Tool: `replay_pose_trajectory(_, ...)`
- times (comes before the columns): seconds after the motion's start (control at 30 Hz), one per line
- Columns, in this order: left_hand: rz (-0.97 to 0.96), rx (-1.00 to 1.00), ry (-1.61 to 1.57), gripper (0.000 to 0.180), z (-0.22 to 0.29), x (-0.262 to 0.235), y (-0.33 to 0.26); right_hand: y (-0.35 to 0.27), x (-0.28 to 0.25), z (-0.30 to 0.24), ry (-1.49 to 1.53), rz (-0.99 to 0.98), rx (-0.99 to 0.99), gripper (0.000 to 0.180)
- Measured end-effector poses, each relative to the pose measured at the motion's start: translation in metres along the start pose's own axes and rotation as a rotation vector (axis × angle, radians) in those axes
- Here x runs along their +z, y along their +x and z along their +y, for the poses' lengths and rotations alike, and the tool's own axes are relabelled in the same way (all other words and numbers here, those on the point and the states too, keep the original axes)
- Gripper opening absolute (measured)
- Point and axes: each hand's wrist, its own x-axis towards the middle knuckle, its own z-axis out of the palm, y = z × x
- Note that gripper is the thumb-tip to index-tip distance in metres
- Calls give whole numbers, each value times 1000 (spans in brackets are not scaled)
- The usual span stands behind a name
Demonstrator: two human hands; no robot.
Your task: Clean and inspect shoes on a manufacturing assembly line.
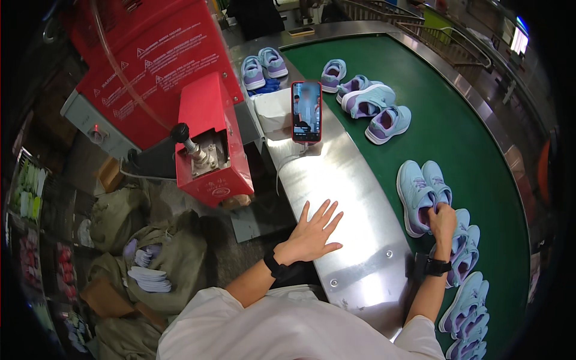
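My left hand (312,233) is spread with its fingers apart, palm down at the edge of the shiny metal plate (354,273); it holds nothing. My right hand (443,223) reaches over the green belt (360,150) and is closed on the heel end of a light blue sneaker pair (414,191) with lilac linings. Its fingertips dip into the shoe openings, so their exact grip is partly hidden. Just below that hand stand more blue sneakers (465,252), lined up toward the near right.
A red machine (150,60) with a black-knobbed head (195,150) stands at the left. A phone (306,111) is propped on the metal plate. Several sneakers (369,99) lie farther up the belt, and a pair (264,66) sits by the machine. Sacks with insoles (150,279) are lower left.
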Motion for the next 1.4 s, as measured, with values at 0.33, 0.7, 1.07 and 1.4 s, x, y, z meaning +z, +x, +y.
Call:
replay_pose_trajectory(0.33,61,24,-19,80,-23,4,-11,-10,15,-2,31,35,-4,30)
replay_pose_trajectory(0.7,143,49,-46,82,-38,11,-15,-16,17,-2,53,91,30,32)
replay_pose_trajectory(1.07,177,-11,-16,82,-47,23,-22,-30,29,8,-24,73,63,34)
replay_pose_trajectory(1.4,182,-7,-1,82,-34,11,-9,-30,8,23,23,118,77,36)
